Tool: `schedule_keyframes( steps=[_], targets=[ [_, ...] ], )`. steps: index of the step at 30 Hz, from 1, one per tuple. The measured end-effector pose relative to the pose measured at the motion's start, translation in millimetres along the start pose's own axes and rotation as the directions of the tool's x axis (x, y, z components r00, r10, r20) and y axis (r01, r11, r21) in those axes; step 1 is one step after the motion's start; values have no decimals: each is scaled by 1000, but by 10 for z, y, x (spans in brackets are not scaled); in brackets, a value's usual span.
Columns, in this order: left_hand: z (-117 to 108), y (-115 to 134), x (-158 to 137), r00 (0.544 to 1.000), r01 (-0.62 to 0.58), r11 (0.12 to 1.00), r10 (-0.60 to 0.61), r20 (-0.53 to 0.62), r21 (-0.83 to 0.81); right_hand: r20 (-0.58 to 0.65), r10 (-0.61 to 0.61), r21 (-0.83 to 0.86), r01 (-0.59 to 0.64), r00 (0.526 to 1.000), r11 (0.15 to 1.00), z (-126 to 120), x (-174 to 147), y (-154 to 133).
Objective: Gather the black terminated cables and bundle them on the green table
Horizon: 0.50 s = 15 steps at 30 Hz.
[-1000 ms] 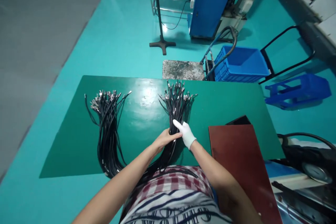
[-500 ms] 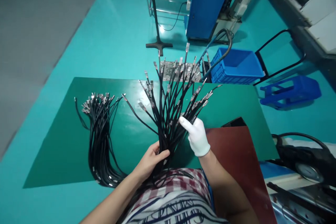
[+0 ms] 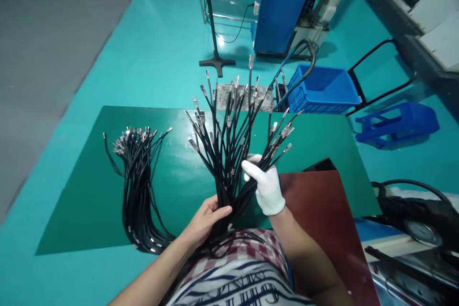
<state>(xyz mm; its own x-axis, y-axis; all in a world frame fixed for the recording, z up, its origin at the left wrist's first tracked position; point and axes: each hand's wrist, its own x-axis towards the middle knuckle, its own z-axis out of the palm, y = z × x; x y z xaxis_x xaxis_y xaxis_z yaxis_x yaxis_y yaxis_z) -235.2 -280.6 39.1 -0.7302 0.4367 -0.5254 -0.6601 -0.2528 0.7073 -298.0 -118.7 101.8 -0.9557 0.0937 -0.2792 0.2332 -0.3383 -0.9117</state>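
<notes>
A bundle of black cables with silvery metal ends fans out upward in front of me. My bare left hand is wrapped round its lower part, thumb across the front. In a white glove, my right hand closes round several cables on the bundle's right side, thumb pointing left. Those cables lean right, a gap parting their tips from the rest. To the left, a second bunch of black cables lies on the green table, its metal ends gathered at the top and its lower end curving toward my lap.
A dark red sheet covers the table's right side, with a dark open box behind it. Beyond the table are a blue crate, a trolley handle, a fan stand and a blue machine cabinet. A gauge sits at right.
My gloved right hand has closed further round the right-hand cables, and their tips now stand apart from the rest. A stray cable at the bundle's left has drawn in. My left hand keeps its hold.
</notes>
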Motion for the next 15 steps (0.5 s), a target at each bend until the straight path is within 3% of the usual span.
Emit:
schedule_keyframes(
  steps=[10,15],
  targets=[
    [-17,-48,-6,999,-2,997,-2,-47,-77,-32,61,238,-52,998,970,-43,-38,142],
    [15,-8,-9,999,20,995,-24,-47,-97,21,-18,248,12,1000,969,-13,-35,95]
  ],
)
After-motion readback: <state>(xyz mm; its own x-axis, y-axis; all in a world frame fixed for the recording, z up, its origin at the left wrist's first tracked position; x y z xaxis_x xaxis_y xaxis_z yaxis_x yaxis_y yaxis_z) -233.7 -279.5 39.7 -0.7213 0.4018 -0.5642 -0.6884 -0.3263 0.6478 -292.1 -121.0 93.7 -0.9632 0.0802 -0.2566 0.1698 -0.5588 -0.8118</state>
